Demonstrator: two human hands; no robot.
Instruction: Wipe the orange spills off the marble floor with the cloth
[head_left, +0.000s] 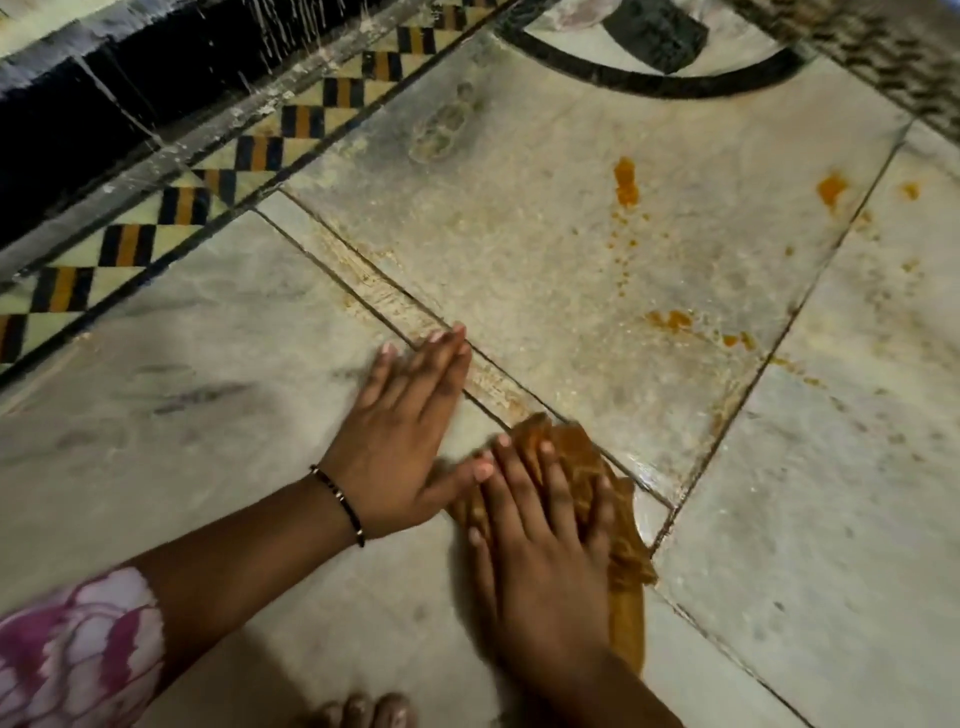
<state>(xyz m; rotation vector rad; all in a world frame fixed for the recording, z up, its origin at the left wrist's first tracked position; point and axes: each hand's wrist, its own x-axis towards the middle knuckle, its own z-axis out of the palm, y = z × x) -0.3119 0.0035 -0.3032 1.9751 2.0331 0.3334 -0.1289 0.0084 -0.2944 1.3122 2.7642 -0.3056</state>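
My right hand (540, 525) lies flat with its fingers (511, 483) spread wide, pressing down on the cloth (582, 457), not gripping it; the left hand (410, 431) is flat too, fingers together, palm on bare marble just beside the cloth, its thumb touching the cloth's near edge. The cloth sits bunched under my palm, across the joint where the narrow strip of the marble floor (208, 441) meets the big slab, close to that slab's near corner. It looks soft, limp and soaked orange-brown, so I judge it light but slick, apt to smear rather than lift; best handled by pressing the whole palm on the thick middle of the wad and dragging, folding a cleaner face outward when it saturates. I count one cloth. On the big slab beyond it I count three larger orange spills: one upright blot (625, 182) towards the far edge, one (831, 188) by the right-hand joint, one smear (670, 319) nearer me, plus a smaller patch (909, 190) across the joint and a scatter of fine drops I cannot count in this blur. All sit well apart from the cloth, so most wiping seems to remain.
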